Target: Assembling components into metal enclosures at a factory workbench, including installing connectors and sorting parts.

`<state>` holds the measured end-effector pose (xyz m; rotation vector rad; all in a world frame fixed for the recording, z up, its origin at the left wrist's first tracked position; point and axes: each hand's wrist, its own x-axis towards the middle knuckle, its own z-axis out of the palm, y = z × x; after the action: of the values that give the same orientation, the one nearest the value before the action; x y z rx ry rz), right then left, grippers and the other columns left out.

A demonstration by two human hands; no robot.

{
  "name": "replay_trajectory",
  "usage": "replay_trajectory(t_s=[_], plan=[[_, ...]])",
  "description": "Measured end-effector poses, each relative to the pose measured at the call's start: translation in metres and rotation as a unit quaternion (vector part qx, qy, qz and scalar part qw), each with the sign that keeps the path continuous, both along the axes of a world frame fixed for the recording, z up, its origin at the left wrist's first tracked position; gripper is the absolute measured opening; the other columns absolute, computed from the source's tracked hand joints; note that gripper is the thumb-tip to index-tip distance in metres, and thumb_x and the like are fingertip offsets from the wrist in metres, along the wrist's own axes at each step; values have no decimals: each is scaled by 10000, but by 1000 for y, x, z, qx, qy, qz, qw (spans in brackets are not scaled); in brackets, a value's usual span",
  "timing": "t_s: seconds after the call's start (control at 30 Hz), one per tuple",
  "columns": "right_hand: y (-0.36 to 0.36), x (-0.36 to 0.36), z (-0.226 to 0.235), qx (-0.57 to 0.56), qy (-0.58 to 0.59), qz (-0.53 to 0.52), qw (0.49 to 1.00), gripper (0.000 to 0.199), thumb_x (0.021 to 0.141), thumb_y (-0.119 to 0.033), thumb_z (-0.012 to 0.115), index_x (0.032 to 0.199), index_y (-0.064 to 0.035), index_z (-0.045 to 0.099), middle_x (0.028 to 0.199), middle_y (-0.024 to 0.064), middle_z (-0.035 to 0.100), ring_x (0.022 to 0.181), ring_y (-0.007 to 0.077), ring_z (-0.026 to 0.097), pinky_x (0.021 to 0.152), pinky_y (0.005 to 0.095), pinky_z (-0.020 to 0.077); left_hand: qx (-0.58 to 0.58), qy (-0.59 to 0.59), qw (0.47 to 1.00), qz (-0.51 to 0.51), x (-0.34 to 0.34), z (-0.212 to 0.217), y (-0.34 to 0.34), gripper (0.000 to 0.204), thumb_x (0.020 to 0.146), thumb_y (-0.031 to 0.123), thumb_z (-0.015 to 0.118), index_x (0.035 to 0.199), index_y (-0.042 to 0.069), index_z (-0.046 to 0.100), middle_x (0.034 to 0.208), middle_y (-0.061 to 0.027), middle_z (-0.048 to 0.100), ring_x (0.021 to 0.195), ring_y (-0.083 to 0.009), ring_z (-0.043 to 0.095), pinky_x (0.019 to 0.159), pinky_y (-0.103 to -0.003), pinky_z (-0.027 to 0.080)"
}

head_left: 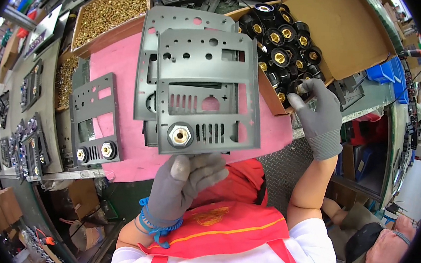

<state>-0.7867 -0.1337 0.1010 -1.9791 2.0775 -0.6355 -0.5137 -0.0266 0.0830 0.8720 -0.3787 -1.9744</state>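
My left hand (pixel 181 186), in a grey glove, holds a grey metal panel (pixel 206 89) upright by its lower edge. The panel has round holes, slots and cut-outs, and one brass socket (pixel 180 135) sits in its lower left hole. My right hand (pixel 318 115), also gloved, reaches into a cardboard box (pixel 347 28) of black and brass sockets (pixel 282 38) and pinches one socket (pixel 300 87) at the box's near edge. A stack of the same grey panels (pixel 149 57) lies behind the held one on a pink mat (pixel 117 60).
A finished panel with two sockets (pixel 95 122) lies at the mat's left. A box of brass nuts (pixel 109 10) stands at the back left. More finished panels (pixel 28 117) line the left bench. Another person (pixel 384 244) sits low at the right. Blue bins (pixel 388 74) stand far right.
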Motion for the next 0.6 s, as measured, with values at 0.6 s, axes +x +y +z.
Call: replay_trajectory(t_s=[0.6], plan=[[35, 75, 4, 71, -582, 337, 737, 792, 633, 76, 802, 1335, -69, 464, 1130, 181, 616, 1019, 245, 637, 879, 348, 525, -585, -416, 688, 101, -13, 12, -22, 322, 840, 72, 754, 1140, 7, 653, 956, -118, 654, 804, -198, 664, 687, -300, 539]])
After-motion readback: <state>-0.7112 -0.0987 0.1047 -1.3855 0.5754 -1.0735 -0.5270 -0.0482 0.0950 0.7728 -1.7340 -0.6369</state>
